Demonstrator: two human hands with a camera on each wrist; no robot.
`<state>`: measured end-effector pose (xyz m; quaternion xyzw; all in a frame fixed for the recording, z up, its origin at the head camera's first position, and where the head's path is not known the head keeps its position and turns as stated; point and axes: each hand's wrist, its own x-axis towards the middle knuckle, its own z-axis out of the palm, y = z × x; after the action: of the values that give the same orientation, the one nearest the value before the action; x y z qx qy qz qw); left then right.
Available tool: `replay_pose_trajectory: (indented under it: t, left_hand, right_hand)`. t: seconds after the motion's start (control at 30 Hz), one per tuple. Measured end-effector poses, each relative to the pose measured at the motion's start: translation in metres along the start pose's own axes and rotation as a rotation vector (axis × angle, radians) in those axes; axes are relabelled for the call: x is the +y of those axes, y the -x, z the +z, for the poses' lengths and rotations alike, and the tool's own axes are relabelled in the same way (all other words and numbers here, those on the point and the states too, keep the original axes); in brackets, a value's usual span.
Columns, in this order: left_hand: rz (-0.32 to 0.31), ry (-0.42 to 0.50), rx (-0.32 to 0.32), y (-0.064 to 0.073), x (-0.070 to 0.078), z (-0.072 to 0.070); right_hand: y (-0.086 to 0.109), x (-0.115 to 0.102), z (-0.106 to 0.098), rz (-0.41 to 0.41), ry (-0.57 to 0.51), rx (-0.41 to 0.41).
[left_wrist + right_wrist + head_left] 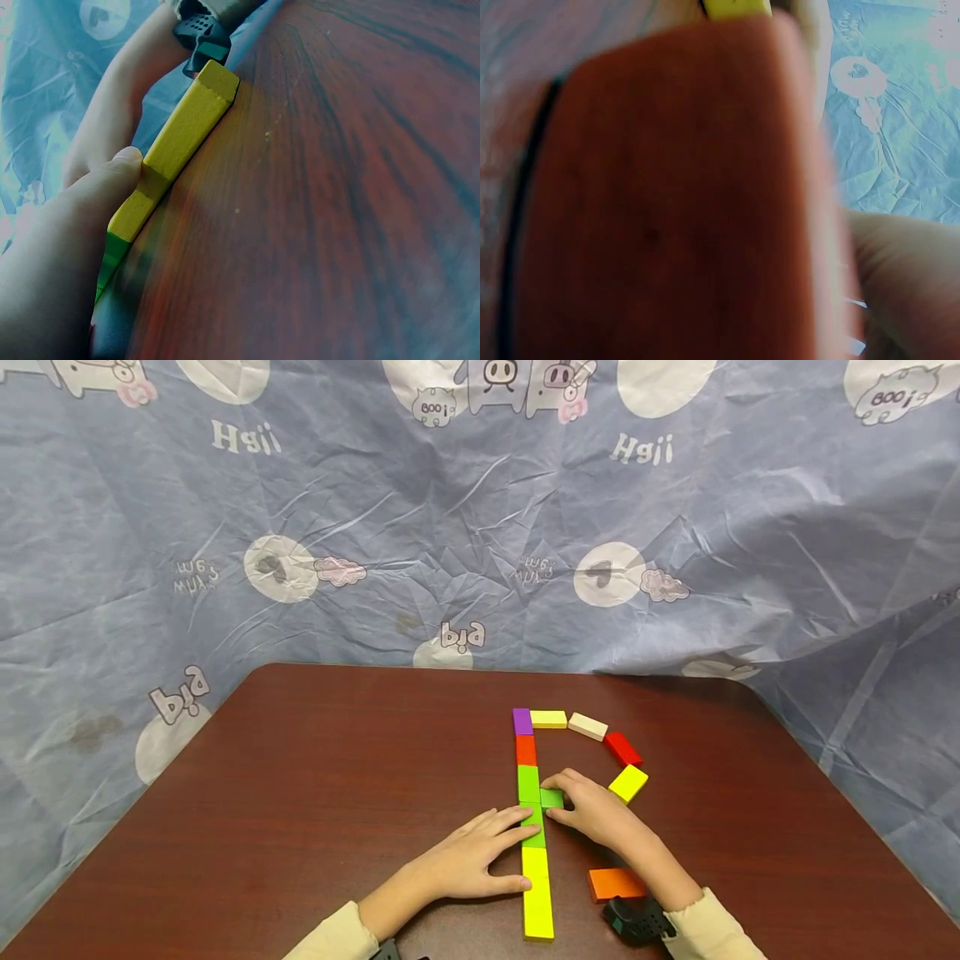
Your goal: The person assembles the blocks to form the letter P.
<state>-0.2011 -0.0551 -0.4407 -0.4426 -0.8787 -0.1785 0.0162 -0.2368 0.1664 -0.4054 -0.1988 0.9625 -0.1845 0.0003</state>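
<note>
A straight column of wooden blocks runs toward the person: purple (522, 722), orange-red (526, 750), an upper green block (528, 783), a lower green block (533, 837) and a yellow section (537, 910). Fingertips of my left hand (468, 860) rest on the lower green block, and its thumb (126, 159) touches the yellow section's side. My right hand (596, 810) pinches a small green block (552, 798) between thumb and fingers, close against the column's right side. From the purple block, a curve of yellow (548, 719), cream (588, 727), red (623, 749) and yellow (627, 783) blocks bends around.
An orange block (615, 884) lies on the brown table (337, 760) beneath the right forearm; it fills much of the right wrist view, blurred. A dark wrist device (633, 920) sits beside it. Behind the table hangs a grey-blue printed sheet (420, 527).
</note>
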Motion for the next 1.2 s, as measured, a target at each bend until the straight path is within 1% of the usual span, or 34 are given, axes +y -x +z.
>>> replay_pose_trajectory:
  t: [0.1,0.17,0.3,0.37,0.43,0.6,0.67,0.73,0.87,0.97,1.2]
  left_hand:
    - [0.002,0.005,-0.008,0.0,0.0,0.001]
    - [0.004,0.006,-0.012,0.0,0.001,0.001]
    - [0.0,0.004,-0.014,0.001,0.001,0.001]
    - [-0.006,0.01,-0.014,0.001,0.001,0.0]
    - [-0.012,0.011,-0.014,0.002,0.0,-0.001]
    - [-0.014,0.013,-0.017,0.002,0.0,-0.002]
    - [-0.011,0.012,-0.015,0.002,0.0,-0.002]
    - [-0.009,0.011,-0.012,0.002,0.001,-0.001]
    - [-0.007,0.003,-0.002,0.002,0.001,-0.001]
    - [-0.001,-0.003,0.004,0.002,0.001,0.0]
    - [0.003,-0.009,0.006,0.0,0.0,0.001]
  right_hand:
    - [0.004,0.003,-0.002,0.017,-0.027,-0.013]
    - [0.01,0.005,-0.008,0.035,-0.049,-0.027]
    - [0.029,0.008,-0.024,0.092,-0.077,-0.087]
    - [0.04,0.007,-0.033,0.102,-0.072,-0.125]
    - [0.051,0.007,-0.039,0.082,-0.061,-0.164]
    - [0.075,0.01,-0.043,-0.065,-0.043,-0.246]
    - [0.081,0.014,-0.042,-0.104,-0.027,-0.258]
    - [0.086,0.017,-0.039,-0.123,0.0,-0.25]
    - [0.086,0.021,-0.037,-0.132,-0.015,-0.247]
    - [0.081,0.023,-0.038,-0.139,-0.029,-0.231]
    - [0.054,0.031,-0.04,-0.141,0.032,-0.114]
